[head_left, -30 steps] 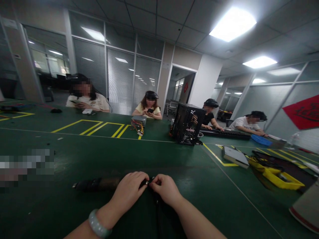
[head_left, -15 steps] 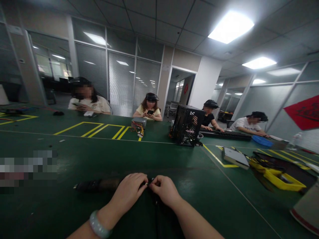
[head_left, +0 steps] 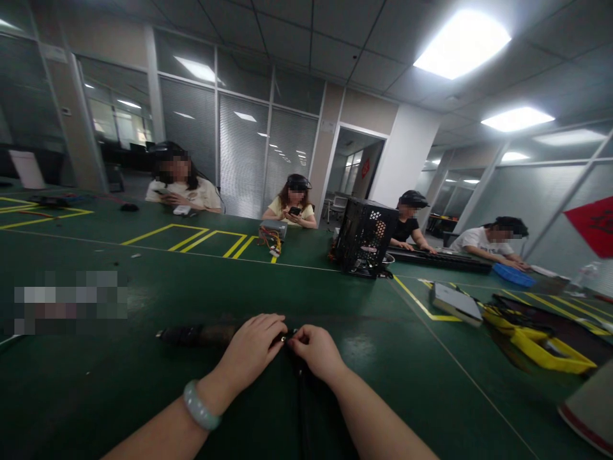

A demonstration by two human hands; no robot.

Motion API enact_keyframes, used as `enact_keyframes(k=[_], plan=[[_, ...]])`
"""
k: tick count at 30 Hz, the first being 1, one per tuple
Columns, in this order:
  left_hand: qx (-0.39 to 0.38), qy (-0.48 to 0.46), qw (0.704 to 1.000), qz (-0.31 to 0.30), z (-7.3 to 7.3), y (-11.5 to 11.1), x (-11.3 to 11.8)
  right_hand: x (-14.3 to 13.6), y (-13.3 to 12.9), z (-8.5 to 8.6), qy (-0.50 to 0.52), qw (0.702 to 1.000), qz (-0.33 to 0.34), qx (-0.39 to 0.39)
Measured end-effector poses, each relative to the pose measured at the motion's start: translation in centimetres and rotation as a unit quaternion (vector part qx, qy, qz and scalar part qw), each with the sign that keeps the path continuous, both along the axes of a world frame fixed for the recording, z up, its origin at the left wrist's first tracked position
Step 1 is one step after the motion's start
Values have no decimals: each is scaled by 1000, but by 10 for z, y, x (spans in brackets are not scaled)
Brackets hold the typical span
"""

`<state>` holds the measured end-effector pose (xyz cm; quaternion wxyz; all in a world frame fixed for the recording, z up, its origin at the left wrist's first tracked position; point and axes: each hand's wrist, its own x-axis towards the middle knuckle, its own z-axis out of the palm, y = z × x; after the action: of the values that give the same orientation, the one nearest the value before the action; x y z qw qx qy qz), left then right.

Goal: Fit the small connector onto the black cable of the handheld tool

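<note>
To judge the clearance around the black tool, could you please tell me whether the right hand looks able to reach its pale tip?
Probably not directly: the left hand covers part of the black tool and sits between the right hand and the pale tip.

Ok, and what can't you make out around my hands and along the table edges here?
All in the head view:
- Dark tool: its right part, covered by your left hand.
- Whatever is at your right hand's fingertips: too small and dark, partly hidden by the fingers.
- Black cable: its lower end, cut off by the bottom edge.
- Pale container: cut off by the right edge.
</note>
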<state>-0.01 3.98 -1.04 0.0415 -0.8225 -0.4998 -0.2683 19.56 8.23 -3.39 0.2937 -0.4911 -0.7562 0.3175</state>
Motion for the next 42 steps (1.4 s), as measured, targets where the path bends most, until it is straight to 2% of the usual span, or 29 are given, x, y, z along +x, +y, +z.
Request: enact_keyframes(k=[12,23,42], plan=[[19,16,1000,-11,-1,2,2,1,0,0,-20,1000,-10,15],[-2,16,999,-31,-12,16,-5,0,-3,3,-28,999,-15,8],[-13,12,999,-28,-4,9,-2,-1,-2,2,-15,1000,-18,-4]])
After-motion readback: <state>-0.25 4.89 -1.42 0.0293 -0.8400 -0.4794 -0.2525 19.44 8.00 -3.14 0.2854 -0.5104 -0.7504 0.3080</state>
